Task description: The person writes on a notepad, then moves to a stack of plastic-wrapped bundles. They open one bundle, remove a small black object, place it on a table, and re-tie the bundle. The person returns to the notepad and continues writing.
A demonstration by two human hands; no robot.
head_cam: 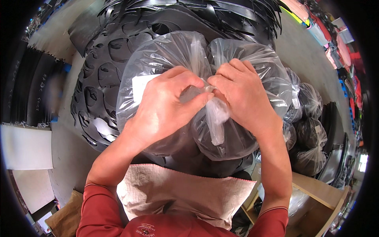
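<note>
Two bulging clear plastic bags lie side by side before me: a left bag (174, 47) and a right bag (275, 77). Dark contents show through the film. Between them, my left hand (165, 103) pinches a twisted bag neck (209, 88) with thumb and forefinger. My right hand (245, 94) grips the same gathered plastic from the other side, its fingers curled and partly hidden. A loose plastic tail (216, 127) hangs below the fingers toward me. On the left bag is a white paper (142, 84), partly covered by my left hand.
Beneath and behind the bags are black sheets with cut-out holes (100, 71). A pale cloth (183, 189) spreads across my front. To the right are several filled plastic bags (311, 133) and a wooden box (319, 191); stacked black sheets (32, 86) stand at left.
</note>
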